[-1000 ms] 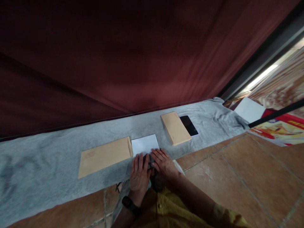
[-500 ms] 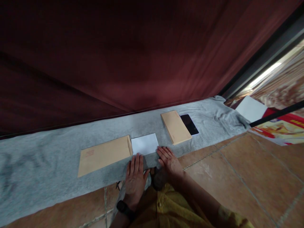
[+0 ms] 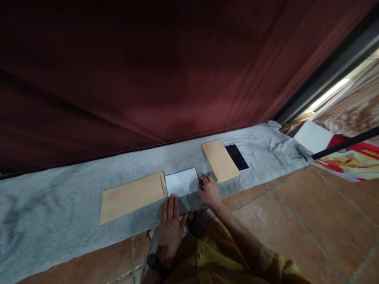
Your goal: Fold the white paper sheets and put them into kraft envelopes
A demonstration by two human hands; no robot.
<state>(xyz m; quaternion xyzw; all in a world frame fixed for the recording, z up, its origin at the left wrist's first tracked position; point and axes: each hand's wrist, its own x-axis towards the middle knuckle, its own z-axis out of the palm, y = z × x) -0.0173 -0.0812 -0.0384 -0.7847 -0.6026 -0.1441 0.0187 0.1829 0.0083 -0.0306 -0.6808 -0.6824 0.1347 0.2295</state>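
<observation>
A white sheet of paper (image 3: 181, 182), folded or in a small stack, lies flat on the grey cloth. Its left end meets the open end of a brown envelope (image 3: 133, 197). My left hand (image 3: 170, 227) is open and palm down, fingertips resting at the paper's near edge. At the paper's right edge, my right hand (image 3: 209, 193) has its fingers curled in; a small dark patch shows by the fingertips, and whether they grip anything is hidden. Further right lies a thicker brown envelope or stack of envelopes (image 3: 220, 161), beside a dark-screened phone (image 3: 237, 157).
The grey cloth (image 3: 59, 205) covers a long narrow surface. Behind it hangs a dark red curtain (image 3: 177, 79). To the right are a dark bar (image 3: 346, 142) and a colourful printed box (image 3: 352, 159). Brown floor tiles (image 3: 281, 228) lie in front.
My right hand has gone from lying flat at the paper's near right corner to curled fingers at its right edge. My left hand stays flat at the near edge.
</observation>
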